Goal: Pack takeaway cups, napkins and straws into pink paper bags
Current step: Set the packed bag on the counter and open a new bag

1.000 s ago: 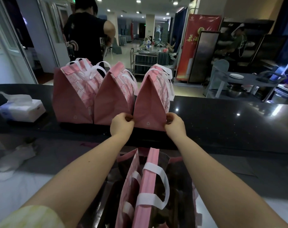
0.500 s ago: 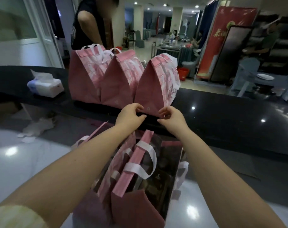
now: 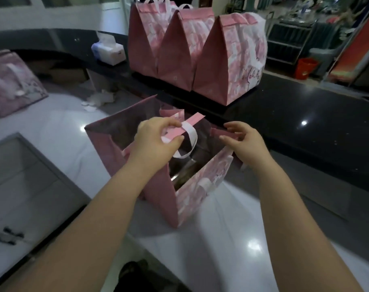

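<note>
A glossy black counter (image 3: 305, 114) spans the back. Beyond it, an orange bucket (image 3: 307, 68) stands near a metal trolley (image 3: 288, 45).

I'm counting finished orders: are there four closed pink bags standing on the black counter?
No, only three closed bags stand on the black counter; the open bag stands apart on the white counter.

The open pink paper bag (image 3: 158, 199) stands on the glossy white counter (image 3: 59, 127), just before the raised black stone ledge (image 3: 305, 106). The left hand (image 3: 156, 142) pinches its top flap at the left; the right hand (image 3: 244, 140) holds its right rim. Behind, on the ledge, three closed pink paper bags (image 3: 177, 57) stand in a row (each touching its neighbour). Left of this row sits the white cardboard tissue box (image 3: 109, 50). Far left lies another flat pink bag (image 3: 13, 85).
</note>
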The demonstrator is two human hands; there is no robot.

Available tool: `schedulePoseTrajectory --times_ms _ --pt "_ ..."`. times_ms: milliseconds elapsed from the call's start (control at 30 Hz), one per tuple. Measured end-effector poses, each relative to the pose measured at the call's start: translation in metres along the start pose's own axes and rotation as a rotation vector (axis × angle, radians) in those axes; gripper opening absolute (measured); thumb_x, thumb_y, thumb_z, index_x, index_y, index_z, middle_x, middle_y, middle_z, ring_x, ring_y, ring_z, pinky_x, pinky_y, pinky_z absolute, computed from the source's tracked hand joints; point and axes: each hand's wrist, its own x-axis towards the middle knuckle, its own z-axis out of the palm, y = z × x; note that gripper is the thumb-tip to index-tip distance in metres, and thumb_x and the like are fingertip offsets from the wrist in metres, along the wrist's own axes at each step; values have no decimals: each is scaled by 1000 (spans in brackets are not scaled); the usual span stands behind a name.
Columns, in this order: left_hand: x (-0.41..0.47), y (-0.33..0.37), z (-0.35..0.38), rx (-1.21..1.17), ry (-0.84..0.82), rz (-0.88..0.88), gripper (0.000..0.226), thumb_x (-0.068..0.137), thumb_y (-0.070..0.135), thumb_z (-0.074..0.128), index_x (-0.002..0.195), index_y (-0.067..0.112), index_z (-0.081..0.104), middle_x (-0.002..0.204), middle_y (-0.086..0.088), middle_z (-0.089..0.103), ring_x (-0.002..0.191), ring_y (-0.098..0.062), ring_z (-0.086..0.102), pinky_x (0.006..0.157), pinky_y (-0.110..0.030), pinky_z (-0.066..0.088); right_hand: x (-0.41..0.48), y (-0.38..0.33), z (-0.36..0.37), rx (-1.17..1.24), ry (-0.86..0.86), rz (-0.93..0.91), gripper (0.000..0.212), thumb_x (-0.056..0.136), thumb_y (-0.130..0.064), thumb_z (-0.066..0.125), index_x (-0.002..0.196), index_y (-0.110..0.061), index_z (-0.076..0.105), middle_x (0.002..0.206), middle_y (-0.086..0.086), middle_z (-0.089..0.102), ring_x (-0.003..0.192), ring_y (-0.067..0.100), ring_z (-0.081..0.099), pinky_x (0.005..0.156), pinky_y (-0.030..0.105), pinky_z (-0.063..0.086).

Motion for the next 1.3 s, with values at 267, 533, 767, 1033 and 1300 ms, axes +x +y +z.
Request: schedulePoseTrajectory --times_ms 267,533,767,1033,1300 --pt "-108 -21 -2 -12 59 17 60 63 68 74 112 33 68 119 18 54 118 -7 44 102 -26 35 -31 19 13 204 105 28 35 94 -9 51 119 -31 65 117 -13 62 101 -2 57 78 15 45" --pt "-124 -41 8 -226 74 -40 45 73 11 83 114 24 67 114 1 58 109 -16 58 94 -43 52 -80 20 18 276 257 32 50 83 8 54 103 -35 68 105 -17 67 99 4 62 81 29 59" --pt "-131 -72 8 -505 77 -252 42 69 35 83 102 46 60 97 13 66 90 -13 67 76 -29 58 -117 46 35 439 327 69 39 86 1 66 106 -32 66 101 -13 70 95 9 67 77 29 59" --pt "-152 -91 15 -591 81 -336 15 67 49 75 79 41 70 80 11 73 72 -6 67 65 -18 54 -143 60 53 484 475 234 25 90 -3 64 86 -27 71 86 -9 74 83 9 70 77 27 59" --pt "-138 -74 11 -744 13 -452 5 79 40 74 81 37 71 88 9 74 84 -8 70 75 -26 56 -174 36 60 645 696 207 19 91 -11 64 82 -27 69 83 -9 72 77 9 69 66 22 55"
